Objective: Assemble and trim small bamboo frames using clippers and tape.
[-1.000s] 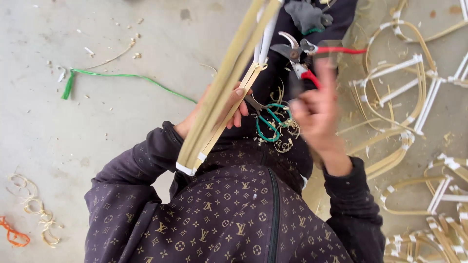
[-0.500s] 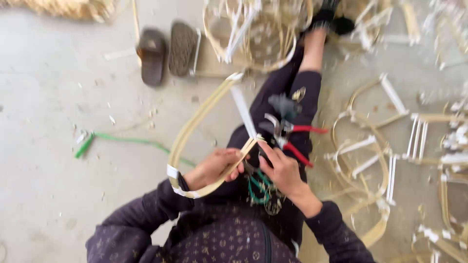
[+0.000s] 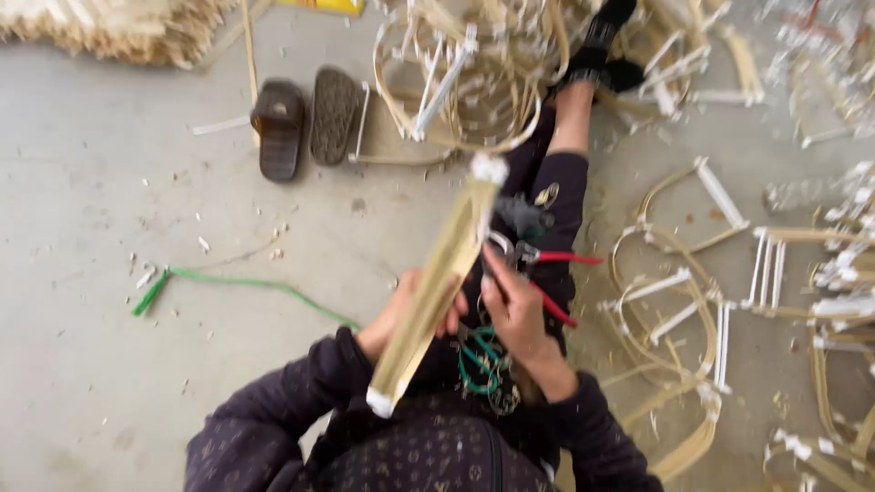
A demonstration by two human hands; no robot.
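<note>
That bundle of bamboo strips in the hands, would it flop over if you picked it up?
Probably only a little. The bundle of bamboo strips stays straight past the left hand, so it looks fairly stiff. Bent hoops on the floor suggest the strips flex. Thin strips likely weigh little.

Pair of dark sandals (image 3: 305,123) lying on the grey concrete floor (image 3: 91,210), green cord (image 3: 246,287) trailing across the floor, pale straw-coloured bundle (image 3: 118,27) at the top left, bent cane frames with white-taped joints (image 3: 693,301) scattered at the right, tangled cane hoops (image 3: 456,82) at the top
</note>
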